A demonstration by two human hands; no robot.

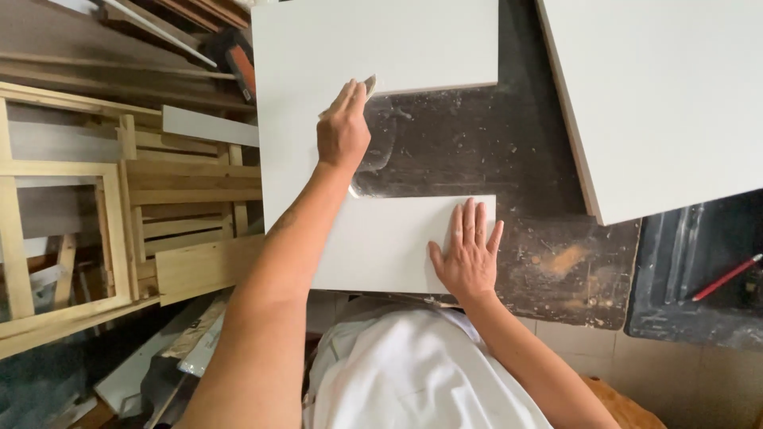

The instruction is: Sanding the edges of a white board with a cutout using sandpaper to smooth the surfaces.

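A white C-shaped panel (310, 119) with a rectangular cut-out lies on a dark, dusty workbench (477, 143). My left hand (343, 127) is closed around a small pale block (368, 84), pressing it against the inner edge of the cut-out. Flat on the panel's near arm rests my right hand (469, 253), fingers spread, holding the board down.
A second large white panel (668, 95) lies at the upper right, overhanging the bench. A red pencil (725, 278) rests on a dark tray at the right. Pale wooden frames (79, 206) and offcuts are stacked to the left.
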